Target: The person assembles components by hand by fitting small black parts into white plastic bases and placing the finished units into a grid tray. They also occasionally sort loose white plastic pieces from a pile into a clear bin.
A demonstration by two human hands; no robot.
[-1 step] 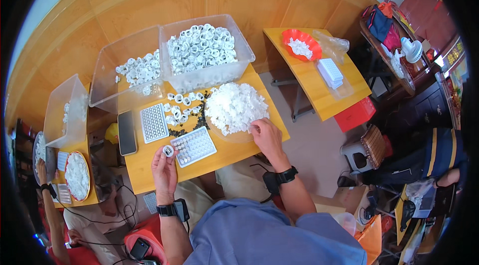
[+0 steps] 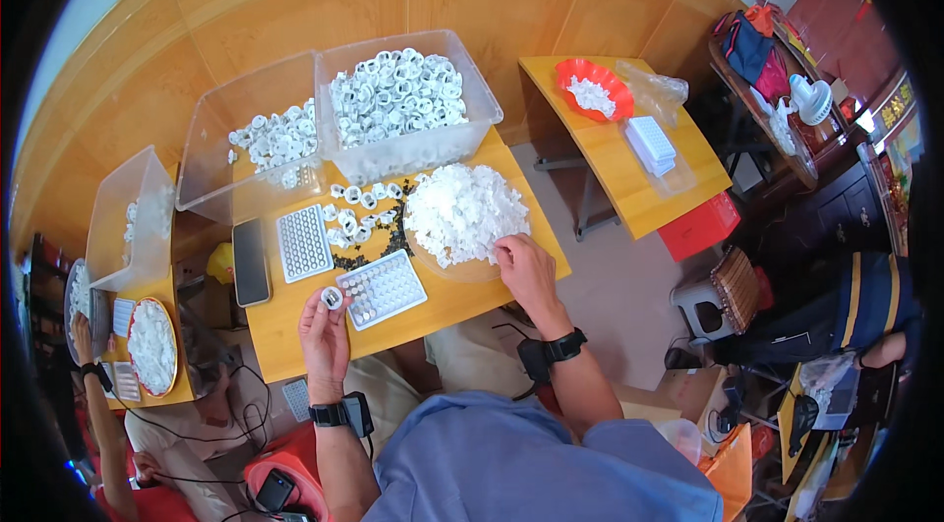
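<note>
My left hand (image 2: 324, 333) is closed, pinching a small round white plastic part (image 2: 331, 298) with a dark centre, just left of a white tray (image 2: 403, 301) partly filled with small round pieces. At the near right edge of a heap of small white plastic pieces (image 2: 467, 212), my right hand (image 2: 528, 269) has its fingers pressed together; what lies between them is too small to make out. Behind the tray are scattered small black pieces (image 2: 385, 245) and a loose group of round white parts (image 2: 348, 221).
Two clear bins (image 2: 413, 150) of white parts stand at the back of the table. A second tray (image 2: 304, 243) and a phone (image 2: 252, 261) lie left. At far left, a co-worker's hand (image 2: 82, 335) reaches into a bowl. A side table (image 2: 654, 203) stands right.
</note>
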